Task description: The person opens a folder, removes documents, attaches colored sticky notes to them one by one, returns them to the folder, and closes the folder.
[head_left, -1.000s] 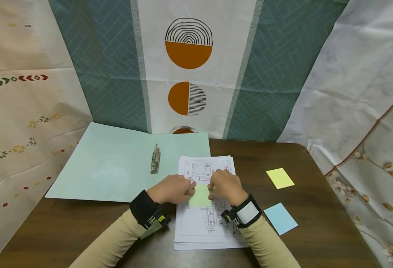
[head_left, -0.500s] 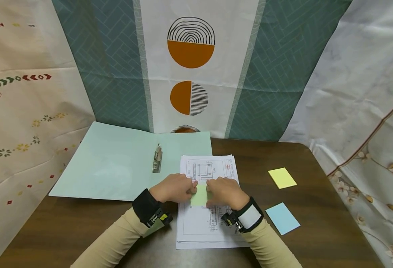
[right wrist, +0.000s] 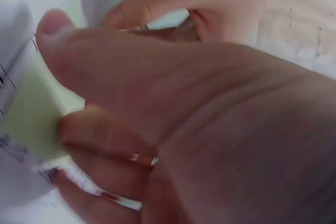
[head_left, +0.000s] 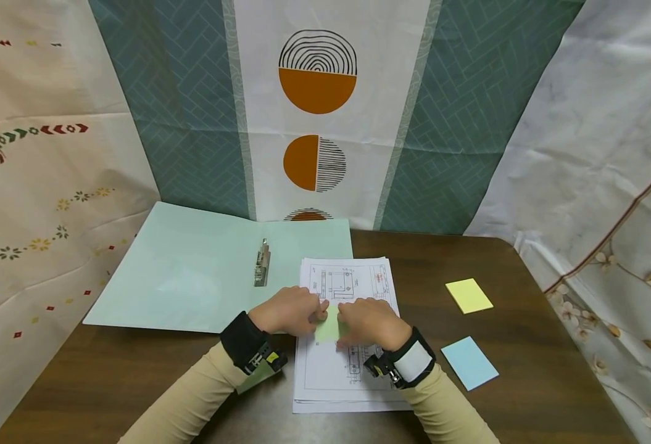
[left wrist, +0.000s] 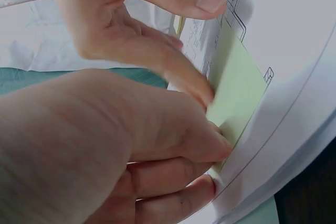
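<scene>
A pale green sticky note [head_left: 327, 325] lies on a stack of printed drawings [head_left: 325, 377] between both hands. My left hand [head_left: 289, 311] pinches the note's left edge; in the left wrist view its thumb lies along the border of the sticky note [left wrist: 241, 87], with the other fingers curled below. My right hand [head_left: 372, 322] touches the note's right part with its fingertips. Its thumb stands apart from the fingers and straight, as the right wrist view shows too. The right hand covers part of the sticky note [right wrist: 34, 111].
An open mint-green folder [head_left: 192, 271] with a metal clip [head_left: 261, 264] lies left, partly under the drawings. Yellow [head_left: 469, 296] and blue sticky notes [head_left: 469, 363] are on the brown table [head_left: 530, 345] at right. A green piece [head_left: 255, 377] shows beneath the left wrist.
The right hand has slid left over the green note, and its fingers have spread from a more curled pose. The left hand stays at the note's left edge. The head view has shifted slightly.
</scene>
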The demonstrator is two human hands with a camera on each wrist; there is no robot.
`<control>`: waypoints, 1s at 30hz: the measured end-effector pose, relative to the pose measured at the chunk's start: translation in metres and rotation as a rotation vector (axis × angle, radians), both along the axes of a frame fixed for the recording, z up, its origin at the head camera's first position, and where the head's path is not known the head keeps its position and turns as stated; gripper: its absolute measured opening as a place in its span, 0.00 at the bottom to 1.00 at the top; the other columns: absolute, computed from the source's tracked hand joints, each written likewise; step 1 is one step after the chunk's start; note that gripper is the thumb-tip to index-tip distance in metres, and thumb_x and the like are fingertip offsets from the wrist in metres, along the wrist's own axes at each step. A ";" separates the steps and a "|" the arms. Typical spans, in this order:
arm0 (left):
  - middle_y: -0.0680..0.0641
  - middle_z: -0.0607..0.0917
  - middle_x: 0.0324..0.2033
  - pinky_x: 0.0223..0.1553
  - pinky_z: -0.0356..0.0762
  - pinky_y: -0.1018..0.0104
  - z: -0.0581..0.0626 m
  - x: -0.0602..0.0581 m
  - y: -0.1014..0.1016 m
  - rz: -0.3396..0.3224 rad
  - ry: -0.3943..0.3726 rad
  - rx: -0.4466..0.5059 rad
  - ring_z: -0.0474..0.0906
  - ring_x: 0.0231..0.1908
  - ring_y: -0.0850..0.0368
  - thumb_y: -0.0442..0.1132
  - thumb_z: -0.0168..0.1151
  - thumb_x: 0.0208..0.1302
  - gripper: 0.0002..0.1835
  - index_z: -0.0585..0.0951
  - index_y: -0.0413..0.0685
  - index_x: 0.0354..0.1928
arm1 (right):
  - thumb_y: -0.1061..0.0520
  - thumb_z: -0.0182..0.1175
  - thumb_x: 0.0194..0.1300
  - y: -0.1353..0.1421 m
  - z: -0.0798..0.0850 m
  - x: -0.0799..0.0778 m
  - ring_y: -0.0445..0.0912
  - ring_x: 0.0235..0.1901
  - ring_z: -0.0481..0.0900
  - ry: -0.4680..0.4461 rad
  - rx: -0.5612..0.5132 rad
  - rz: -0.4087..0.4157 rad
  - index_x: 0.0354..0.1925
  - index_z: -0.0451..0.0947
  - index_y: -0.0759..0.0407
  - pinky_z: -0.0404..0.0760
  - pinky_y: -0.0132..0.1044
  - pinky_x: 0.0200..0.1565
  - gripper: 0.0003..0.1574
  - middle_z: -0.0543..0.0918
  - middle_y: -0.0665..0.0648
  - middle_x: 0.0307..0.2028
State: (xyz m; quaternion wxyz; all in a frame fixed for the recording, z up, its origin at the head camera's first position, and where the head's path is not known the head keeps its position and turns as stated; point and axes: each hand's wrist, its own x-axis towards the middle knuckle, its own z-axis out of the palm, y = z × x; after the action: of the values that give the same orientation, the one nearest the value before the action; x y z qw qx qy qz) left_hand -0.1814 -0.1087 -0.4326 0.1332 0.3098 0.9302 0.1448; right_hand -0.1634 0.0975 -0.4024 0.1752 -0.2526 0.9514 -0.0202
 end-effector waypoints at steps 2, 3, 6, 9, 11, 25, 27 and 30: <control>0.58 0.68 0.18 0.27 0.55 0.67 0.000 0.000 0.000 0.005 -0.011 0.006 0.61 0.23 0.60 0.33 0.70 0.72 0.09 0.95 0.50 0.47 | 0.43 0.85 0.62 0.003 0.002 0.000 0.44 0.29 0.74 -0.003 0.013 -0.074 0.40 0.88 0.56 0.69 0.42 0.32 0.22 0.78 0.49 0.25; 0.58 0.70 0.18 0.26 0.55 0.67 0.000 0.000 0.000 0.005 -0.015 0.009 0.61 0.23 0.60 0.33 0.69 0.73 0.10 0.95 0.50 0.48 | 0.43 0.86 0.61 0.005 0.002 0.000 0.44 0.28 0.73 0.005 0.021 -0.109 0.37 0.87 0.55 0.69 0.42 0.31 0.22 0.77 0.49 0.24; 0.57 0.69 0.18 0.26 0.53 0.67 0.000 -0.001 -0.001 -0.011 -0.022 0.008 0.58 0.21 0.61 0.33 0.69 0.74 0.10 0.95 0.51 0.49 | 0.44 0.86 0.61 0.009 0.003 -0.001 0.45 0.26 0.73 0.011 0.014 -0.153 0.33 0.85 0.54 0.66 0.40 0.30 0.22 0.74 0.49 0.22; 0.59 0.67 0.19 0.26 0.52 0.67 -0.001 -0.002 -0.001 -0.031 -0.014 -0.007 0.57 0.22 0.61 0.33 0.69 0.73 0.09 0.95 0.53 0.46 | 0.44 0.85 0.63 0.009 0.001 -0.002 0.45 0.29 0.75 0.012 -0.011 -0.080 0.40 0.89 0.55 0.70 0.42 0.33 0.21 0.81 0.52 0.26; 0.59 0.65 0.19 0.26 0.52 0.67 -0.001 -0.003 -0.001 -0.037 -0.006 -0.009 0.57 0.23 0.61 0.33 0.69 0.72 0.08 0.94 0.53 0.43 | 0.44 0.85 0.63 0.006 0.000 -0.001 0.45 0.32 0.77 0.000 -0.016 -0.011 0.52 0.91 0.56 0.76 0.43 0.37 0.25 0.90 0.54 0.36; 0.42 0.95 0.39 0.27 0.54 0.66 0.003 0.002 0.001 -0.026 -0.005 -0.051 0.61 0.23 0.58 0.36 0.71 0.71 0.19 0.93 0.51 0.62 | 0.47 0.90 0.56 0.017 0.001 -0.004 0.44 0.34 0.78 -0.030 0.007 -0.065 0.58 0.92 0.56 0.76 0.42 0.37 0.34 0.93 0.53 0.43; 0.42 0.96 0.56 0.29 0.59 0.67 0.006 0.003 0.002 -0.042 0.028 -0.085 0.73 0.29 0.57 0.38 0.73 0.67 0.23 0.92 0.51 0.64 | 0.46 0.90 0.56 0.017 0.001 -0.005 0.44 0.35 0.78 -0.029 0.012 -0.052 0.59 0.92 0.56 0.77 0.42 0.38 0.36 0.93 0.53 0.44; 0.46 0.92 0.66 0.34 0.72 0.66 0.010 0.006 0.007 -0.069 0.083 -0.114 0.89 0.43 0.51 0.42 0.75 0.63 0.25 0.92 0.52 0.64 | 0.46 0.90 0.55 0.016 0.001 -0.006 0.43 0.35 0.78 -0.025 0.015 -0.046 0.58 0.92 0.56 0.78 0.43 0.39 0.35 0.94 0.52 0.44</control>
State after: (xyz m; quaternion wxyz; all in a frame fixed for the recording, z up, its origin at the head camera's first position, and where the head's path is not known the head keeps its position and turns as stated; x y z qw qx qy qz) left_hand -0.1749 -0.1021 -0.4225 0.1171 0.3395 0.9304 0.0739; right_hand -0.1693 0.1138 -0.4014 0.1885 -0.2290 0.9548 -0.0205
